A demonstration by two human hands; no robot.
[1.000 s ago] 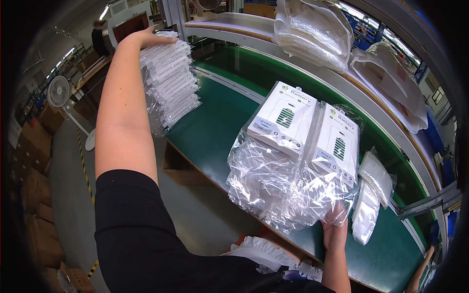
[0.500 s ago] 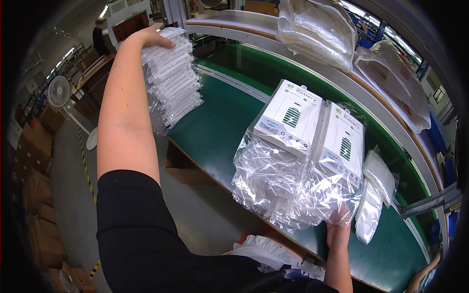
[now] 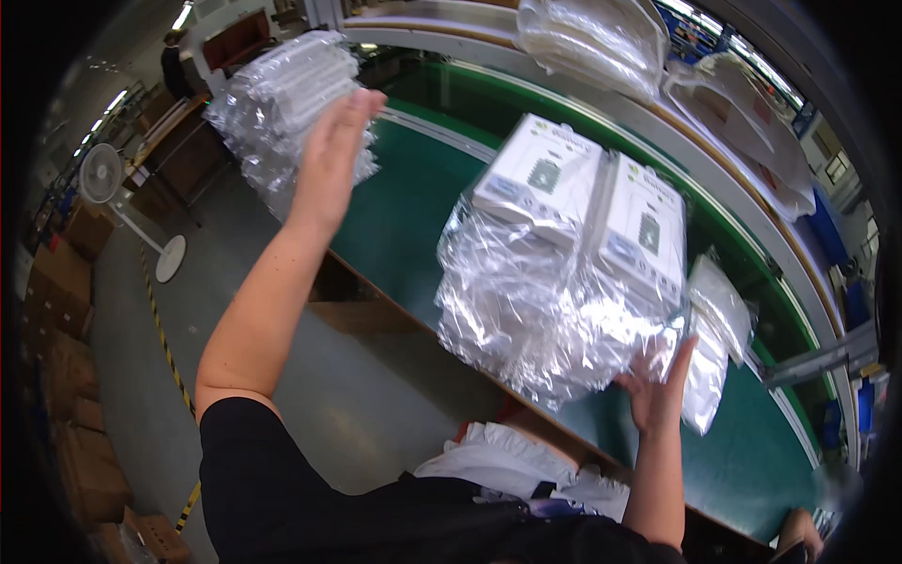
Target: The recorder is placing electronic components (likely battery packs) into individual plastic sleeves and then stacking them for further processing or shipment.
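My left hand [image 3: 335,155] is open, its fingers stretched out together beside a tall stack of plastic-wrapped white boxes [image 3: 301,89] at the far left of the green table. In front of me sit two side-by-side stacks of white battery boxes [image 3: 540,179], in clear plastic bags [image 3: 526,320] whose loose ends bunch toward me. By the near right corner of this pile is my right hand [image 3: 655,385], open, thumb spread from the fingers. The fingertips touch or nearly touch the plastic. Just right of it lie flat bundles of clear bags [image 3: 707,376].
The green table [image 3: 413,254] borders a green conveyor belt [image 3: 451,103]. Big clear bags [image 3: 597,42] rest on the shelf behind. Another person's hand [image 3: 799,533] shows at the lower right. Cartons [image 3: 89,451] and a white fan [image 3: 101,174] stand at the left.
My left hand has come off the top of the far stack and moved down to its near right side. My right hand's thumb has spread out from under the plastic.
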